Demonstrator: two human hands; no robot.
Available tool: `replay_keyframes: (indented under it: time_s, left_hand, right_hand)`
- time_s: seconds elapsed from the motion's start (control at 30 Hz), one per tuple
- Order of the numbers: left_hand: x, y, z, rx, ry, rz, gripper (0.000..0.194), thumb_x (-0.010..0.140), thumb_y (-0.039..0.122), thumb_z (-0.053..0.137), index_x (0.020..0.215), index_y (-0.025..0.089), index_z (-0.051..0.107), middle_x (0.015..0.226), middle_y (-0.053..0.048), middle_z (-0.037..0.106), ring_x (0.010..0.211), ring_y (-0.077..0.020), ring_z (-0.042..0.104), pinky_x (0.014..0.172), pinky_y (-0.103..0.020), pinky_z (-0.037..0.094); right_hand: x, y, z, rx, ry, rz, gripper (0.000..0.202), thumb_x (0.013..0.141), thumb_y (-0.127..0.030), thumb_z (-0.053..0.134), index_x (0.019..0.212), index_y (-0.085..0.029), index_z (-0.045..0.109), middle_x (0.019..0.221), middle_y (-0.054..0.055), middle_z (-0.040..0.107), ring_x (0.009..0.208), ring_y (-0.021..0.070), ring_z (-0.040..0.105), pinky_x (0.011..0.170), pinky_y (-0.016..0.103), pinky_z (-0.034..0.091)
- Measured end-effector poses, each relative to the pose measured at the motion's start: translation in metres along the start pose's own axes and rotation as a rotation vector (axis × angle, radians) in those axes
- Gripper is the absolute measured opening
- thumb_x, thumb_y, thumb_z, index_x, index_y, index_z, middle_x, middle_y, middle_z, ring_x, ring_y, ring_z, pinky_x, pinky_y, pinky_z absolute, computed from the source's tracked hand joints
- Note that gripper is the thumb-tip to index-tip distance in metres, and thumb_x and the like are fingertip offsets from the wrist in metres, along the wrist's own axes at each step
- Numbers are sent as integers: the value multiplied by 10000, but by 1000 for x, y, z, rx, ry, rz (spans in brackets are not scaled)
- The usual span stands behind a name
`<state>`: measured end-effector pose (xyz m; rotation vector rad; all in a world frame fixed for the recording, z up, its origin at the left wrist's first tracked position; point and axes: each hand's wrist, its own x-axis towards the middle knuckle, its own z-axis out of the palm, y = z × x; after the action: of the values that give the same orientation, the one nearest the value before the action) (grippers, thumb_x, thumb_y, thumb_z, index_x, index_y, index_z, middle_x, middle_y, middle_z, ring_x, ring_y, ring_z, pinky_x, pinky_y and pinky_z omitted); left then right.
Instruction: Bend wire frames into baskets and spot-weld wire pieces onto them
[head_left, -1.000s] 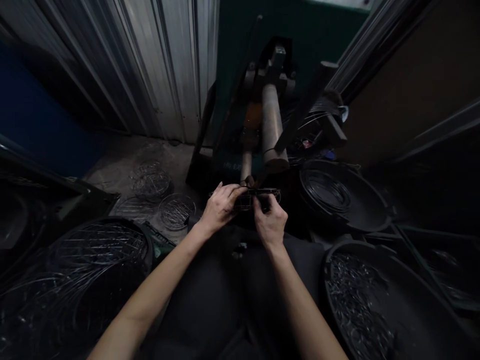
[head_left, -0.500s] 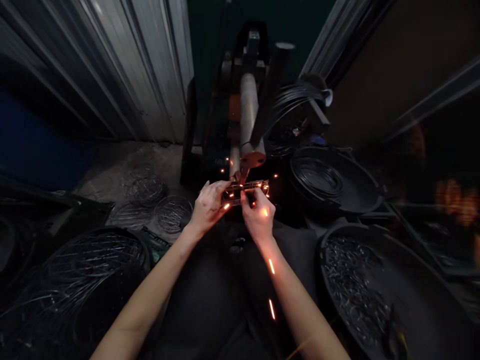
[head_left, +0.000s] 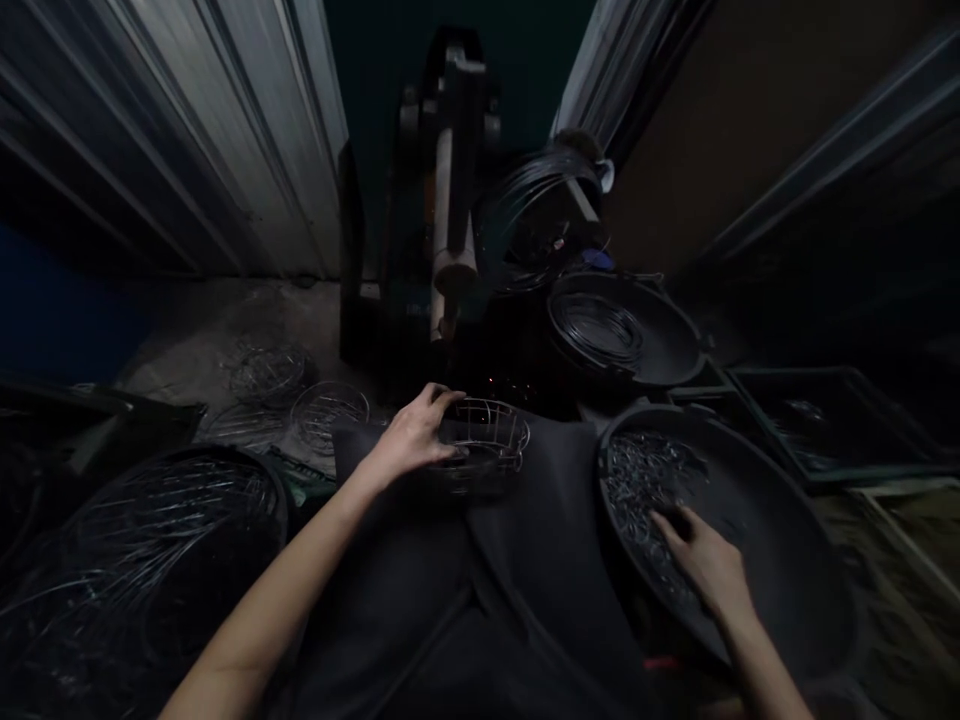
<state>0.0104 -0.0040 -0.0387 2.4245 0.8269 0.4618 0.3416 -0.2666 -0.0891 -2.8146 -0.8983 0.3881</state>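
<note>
My left hand [head_left: 417, 432] grips the left side of a small round wire basket [head_left: 491, 430], thumb below and fingers on its upper rim. The basket hangs over the dark apron [head_left: 525, 540] on my lap. Well to the right, my right hand [head_left: 709, 565] reaches into a wide black pan [head_left: 787, 580]. Its thumb and fingers are curved and apart, just at a pile of small bent metal wire pieces [head_left: 645, 480]. Nothing shows between them, though the fingertips are dark. In front of the basket stands the welding machine's electrode arm [head_left: 454, 220].
A second black pan [head_left: 667, 340] holds coiled wire [head_left: 604, 330] at the right back. To the left, a container [head_left: 281, 490] is full of long wires. Wire rings [head_left: 330, 410] lie on the floor. Corrugated metal panels [head_left: 247, 130] rise behind.
My right hand has left the basket and moved right to the pan. My left hand has drawn the basket back from the electrodes. The bright sparks have mostly died away.
</note>
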Motion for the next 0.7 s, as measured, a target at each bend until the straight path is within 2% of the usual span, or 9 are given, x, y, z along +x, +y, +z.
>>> replay_keyframes:
  time_s: [0.07,0.13,0.2,0.23,0.3,0.4,0.47,0.57,0.7]
  left_hand:
    - [-3,0,14,34,-49,49,701,677,218,671,1330,217,414,1198,-90,505,1124,-263,535,1058,-535,339]
    - [-14,-3,24,55,-25,87,763,713,282,664,1395,229,326,1279,-123,468,1230,-323,446,1069,-644,215]
    - [-30,-12,27,29,19,75,846,739,403,650,1445,258,207,1376,-139,387,1272,-373,383,1031,-672,264]
    - [-38,-19,29,-2,54,40,869,748,461,636,1456,277,167,1390,-127,370,1258,-374,395,1020,-642,327]
    - [-47,-36,32,-52,93,-78,934,705,606,624,1453,363,121,1402,-58,357,1239,-389,406,1003,-636,378]
    - [-50,-49,38,-109,137,-169,854,675,696,590,1400,472,199,1357,48,400,1215,-357,443,1027,-620,388]
    - [-52,-45,42,-117,181,-165,801,693,646,615,1383,404,286,1323,23,442,1204,-332,464,1036,-578,401]
    - [-52,-39,45,-159,194,-134,781,687,541,677,1338,227,379,1276,-78,497,1171,-301,502,1015,-502,434]
    - [-52,-40,43,-216,174,-196,753,682,418,708,1324,189,388,1250,-90,532,1112,-235,557,965,-390,475]
  right_hand:
    - [-2,20,15,-96,-164,9,189,715,-355,600,818,-205,652,738,133,681,707,316,649,670,431,502]
    - [-9,24,25,-96,-268,14,137,725,-299,639,815,-196,652,752,105,677,720,268,652,675,384,514]
    - [-14,23,33,-55,-291,44,135,767,-301,660,834,-185,647,807,67,671,753,200,645,702,325,519]
    - [-12,23,36,-33,-299,64,169,817,-318,636,888,-164,639,869,56,663,783,171,637,726,317,520]
    - [-5,29,40,-2,-304,118,242,890,-341,570,1020,-140,604,989,49,632,844,152,619,754,339,525]
    - [1,40,44,31,-286,179,250,892,-333,572,1054,-144,594,1040,53,616,901,165,610,786,359,520]
    - [-4,42,44,49,-255,198,205,860,-303,609,984,-139,619,1006,60,636,907,174,610,804,353,502]
    - [-12,40,41,85,-182,219,146,821,-269,591,833,-134,644,871,110,670,843,217,621,752,338,478]
    - [-7,37,32,168,-93,232,307,815,-375,465,802,-122,638,659,123,648,653,247,611,591,342,445]
